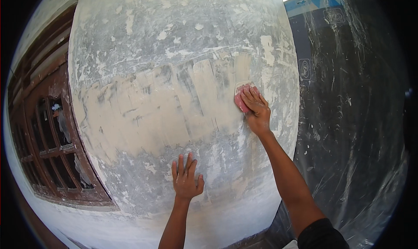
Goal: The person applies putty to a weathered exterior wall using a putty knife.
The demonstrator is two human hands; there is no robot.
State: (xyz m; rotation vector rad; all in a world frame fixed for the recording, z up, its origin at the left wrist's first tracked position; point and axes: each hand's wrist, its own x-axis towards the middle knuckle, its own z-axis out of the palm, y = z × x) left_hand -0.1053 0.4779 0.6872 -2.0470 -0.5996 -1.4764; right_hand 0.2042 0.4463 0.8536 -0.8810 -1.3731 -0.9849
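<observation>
My right hand (257,107) grips a flat pinkish-red putty spreader (238,101) smeared with pale putty along its upper edge. The spreader is pressed to the wall, at the right end of a wide band of cream putty (148,109). Streaks and thin grey gaps run through that band. Lower down and to the left, my left hand (186,179) rests with fingers spread, seemingly flat against the bare grey part of the wall (139,175). It holds nothing.
A brown wooden window (50,140) with dark panes stands at the left, past the wall's edge. To the right hangs a dark sheet (344,105) streaked with white, blue along its top. Patchy grey and white wall (174,18) continues above the putty.
</observation>
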